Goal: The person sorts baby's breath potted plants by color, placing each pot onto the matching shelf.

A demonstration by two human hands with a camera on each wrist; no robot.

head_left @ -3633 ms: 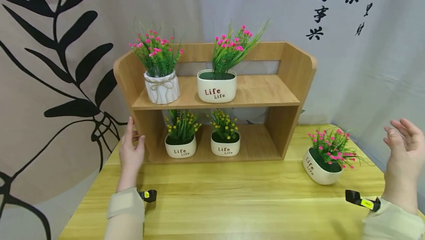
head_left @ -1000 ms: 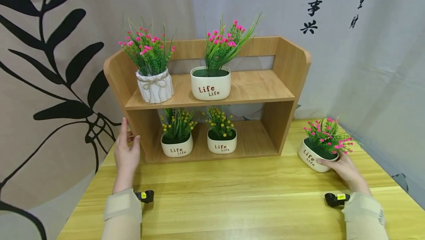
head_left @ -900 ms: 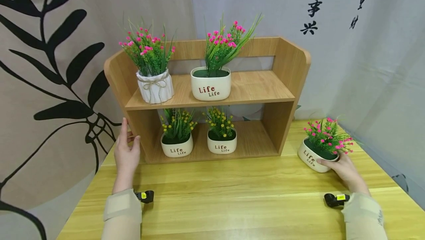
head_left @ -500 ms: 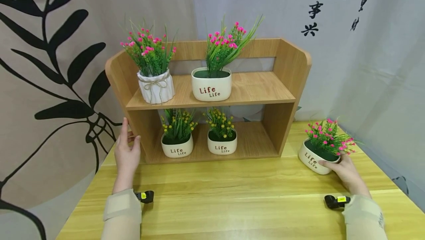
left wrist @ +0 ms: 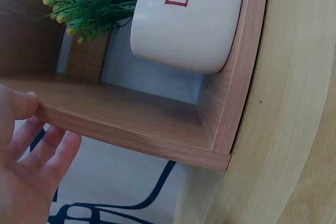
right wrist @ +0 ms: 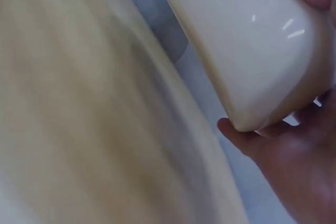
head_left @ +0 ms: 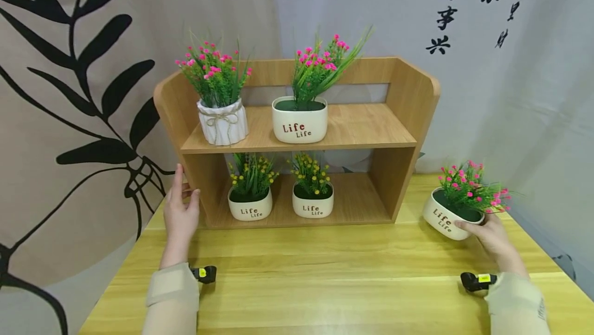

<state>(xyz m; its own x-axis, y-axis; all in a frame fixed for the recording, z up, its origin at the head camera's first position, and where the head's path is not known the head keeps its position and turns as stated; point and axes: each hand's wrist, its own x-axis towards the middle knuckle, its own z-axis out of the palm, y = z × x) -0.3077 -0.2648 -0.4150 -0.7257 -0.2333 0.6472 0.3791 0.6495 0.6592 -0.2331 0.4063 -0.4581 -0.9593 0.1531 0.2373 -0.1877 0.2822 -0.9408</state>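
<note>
My right hand (head_left: 496, 242) grips a white oval flowerpot (head_left: 447, 221) of pink artificial flowers, thumb on its front wall. In the right wrist view the pot (right wrist: 252, 51) is tilted and off the tabletop, with fingers under its base. My left hand (head_left: 182, 216) holds the left side panel of a two-tier wooden shelf (head_left: 371, 123). Seen from the left wrist, the thumb lies at the panel's front edge and the other fingers along its outer face. Pink flowers in a white twine-tied pot (head_left: 224, 123) and a "Life" pot (head_left: 299, 121) stand on the upper tier.
Two small white pots with yellow flowers, a left one (head_left: 250, 206) and a right one (head_left: 313, 203), stand on the lower tier. The shelf rests at the back of a yellowish wooden table (head_left: 325, 278). Behind hangs a printed curtain (head_left: 510, 93).
My right hand, apart from the pot at first, has come down and taken hold of it. The pot is now raised and tilted. My left hand stays on the shelf; the head view shifts slightly.
</note>
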